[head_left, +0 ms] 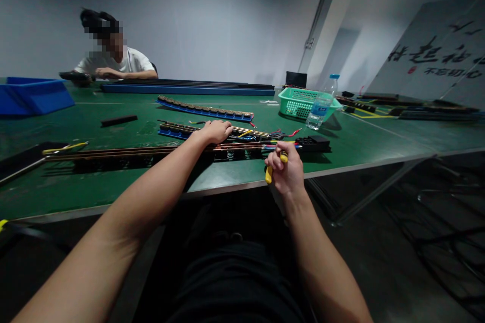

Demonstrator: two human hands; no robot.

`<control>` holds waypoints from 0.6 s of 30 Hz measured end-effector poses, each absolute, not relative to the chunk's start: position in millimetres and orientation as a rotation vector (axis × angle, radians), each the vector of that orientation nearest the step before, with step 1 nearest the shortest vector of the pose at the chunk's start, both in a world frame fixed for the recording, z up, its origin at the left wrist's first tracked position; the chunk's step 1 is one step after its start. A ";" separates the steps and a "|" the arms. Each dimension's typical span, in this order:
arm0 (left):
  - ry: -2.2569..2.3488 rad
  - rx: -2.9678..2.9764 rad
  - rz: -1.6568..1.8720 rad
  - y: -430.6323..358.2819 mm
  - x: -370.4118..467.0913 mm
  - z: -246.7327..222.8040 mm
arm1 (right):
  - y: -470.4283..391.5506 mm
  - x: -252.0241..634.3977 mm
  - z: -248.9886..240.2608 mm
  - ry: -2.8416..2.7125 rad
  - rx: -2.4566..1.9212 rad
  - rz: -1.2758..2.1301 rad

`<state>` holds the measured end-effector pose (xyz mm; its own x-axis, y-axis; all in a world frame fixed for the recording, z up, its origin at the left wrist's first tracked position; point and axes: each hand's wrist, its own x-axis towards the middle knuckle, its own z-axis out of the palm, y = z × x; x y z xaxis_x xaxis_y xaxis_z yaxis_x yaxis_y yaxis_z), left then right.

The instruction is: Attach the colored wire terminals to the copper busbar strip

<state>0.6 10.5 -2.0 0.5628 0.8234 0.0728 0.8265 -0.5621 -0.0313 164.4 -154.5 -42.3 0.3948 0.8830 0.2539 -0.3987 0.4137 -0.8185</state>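
A long black strip with copper rails (159,151) lies along the front of the green table (212,177), with coloured wires near its black end block (314,144). My left hand (216,132) rests over the middle of the strip, beside a shorter blue-backed strip (174,130); its fingers are bent, and whether they grip anything is hidden. At the wired right end, my right hand (284,164) is closed around yellow-handled pliers (269,174). The tool's tip is hidden by the hand and wires.
Farther back lie another blue-backed strip (204,108) and long blue profiles (185,89). A green basket (299,103) and water bottle (319,111) stand right, a blue bin (34,96) left. Across the table sits a person (132,63).
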 end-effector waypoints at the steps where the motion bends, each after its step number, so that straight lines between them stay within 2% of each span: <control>1: -1.441 -2.718 -0.073 9.4 0.7 -1.5 | -156.0 160.5 -44.7 -0.803 -0.756 0.851; 5: -1.445 -2.705 -0.062 6.7 1.9 -0.3 | -169.9 142.9 -57.1 -1.074 -0.889 0.577; 11: -1.442 -2.712 -0.049 7.6 3.0 -0.7 | -202.6 131.8 -62.3 -1.522 -1.017 0.345; 14: -1.461 -2.708 -0.057 7.7 2.8 -0.5 | -207.0 132.3 -53.7 -1.649 -0.854 0.370; 18: -1.471 -2.717 -0.051 7.5 2.5 -0.1 | -189.1 134.5 -36.6 -1.513 -0.622 0.557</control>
<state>2.5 7.5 -0.1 0.5464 0.8358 0.0536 0.8375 -0.5457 -0.0290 134.5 -189.1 -36.6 -0.0068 0.6831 0.7303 0.0462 0.7297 -0.6822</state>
